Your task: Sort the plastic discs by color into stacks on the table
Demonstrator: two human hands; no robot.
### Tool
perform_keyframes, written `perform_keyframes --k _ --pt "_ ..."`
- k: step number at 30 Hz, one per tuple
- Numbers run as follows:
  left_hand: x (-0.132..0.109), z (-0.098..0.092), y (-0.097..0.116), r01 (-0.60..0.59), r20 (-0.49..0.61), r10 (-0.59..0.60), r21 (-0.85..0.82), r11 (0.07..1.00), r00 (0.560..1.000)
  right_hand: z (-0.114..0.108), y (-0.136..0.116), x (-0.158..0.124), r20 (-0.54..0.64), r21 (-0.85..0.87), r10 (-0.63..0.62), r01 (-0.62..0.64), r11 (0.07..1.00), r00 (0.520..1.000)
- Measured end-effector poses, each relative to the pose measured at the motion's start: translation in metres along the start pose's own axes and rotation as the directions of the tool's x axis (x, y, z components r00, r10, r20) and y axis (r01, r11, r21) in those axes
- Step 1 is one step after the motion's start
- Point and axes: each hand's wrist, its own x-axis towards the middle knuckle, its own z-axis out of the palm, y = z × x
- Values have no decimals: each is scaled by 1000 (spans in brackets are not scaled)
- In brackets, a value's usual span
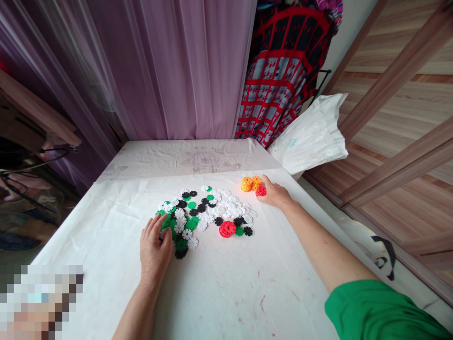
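A scatter of small round toothed discs [208, 212], white, green and black, lies in the middle of a white cloth-covered table [219, 293]. A red disc stack [227, 229] lies at the pile's near edge. My left hand [154, 248] rests flat on the cloth, fingers spread, touching the green discs at the pile's left end. My right hand [274, 193] reaches to the far right, fingers closed on a red disc [261, 191] beside two orange disc stacks [251, 183].
Purple curtains [170, 71] hang behind the table. A red and black patterned cloth [279, 80] and a white plastic bag [313, 137] stand at the back right. Wooden panelling [399, 118] runs along the right side. Clutter and cables sit at the left.
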Motion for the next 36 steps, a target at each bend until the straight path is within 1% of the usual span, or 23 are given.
perform_keyframes --k 6,9,11,13,17,19,23,27,29,31,32,33,34,35,36 --pt "1 1 -1 2 4 -2 -3 1000 1000 6 10 -7 9 155 19 -20 988 1000" --pt "1 2 -2 0 -3 0 -8 1000 1000 11 16 -15 25 212 60 -64 975 998" --pt "1 2 -2 -2 -6 2 -10 1000 1000 15 19 -23 29 175 86 -89 981 996" --pt "1 2 -3 -6 -7 6 -12 1000 1000 19 18 -33 11 91 91 -91 992 996" --pt "1 3 -3 -10 -8 10 -6 1000 1000 19 6 -48 -29 -89 78 -81 993 996" --pt "1 3 -3 -9 -4 9 3 1000 1000 18 -2 -50 -40 -144 57 -62 988 998" --pt "1 3 -3 1 4 -1 6 1000 1000 16 -12 -49 -53 -162 35 -43 986 998" --pt "1 2 -3 -5 4 4 4 1000 1000 13 -12 -48 -54 -158 50 -58 986 997" --pt "1 2 -2 -12 2 12 2 1000 1000 9 -12 -52 -51 -151 69 -76 986 996" --pt "2 2 -1 -11 3 11 0 1000 1000 3 -15 -61 -63 -107 67 -73 992 996" --pt "1 2 -1 -8 4 8 -2 1000 1000 1 -18 -67 -73 -58 41 -46 997 996" --pt "1 2 -1 -3 5 3 -4 1000 1000 -1 -23 -74 -86 13 -8 9 1000 996" --pt "1 2 0 1 6 -1 -8 1000 1000 -2 -29 -82 -105 97 -87 97 991 991" --pt "1 3 0 7 7 -6 -12 1000 1000 -2 -36 -90 -128 182 -193 215 960 973" --pt "1 3 1 15 7 -14 -15 1000 1000 0 -43 -98 -160 252 -316 348 903 935"
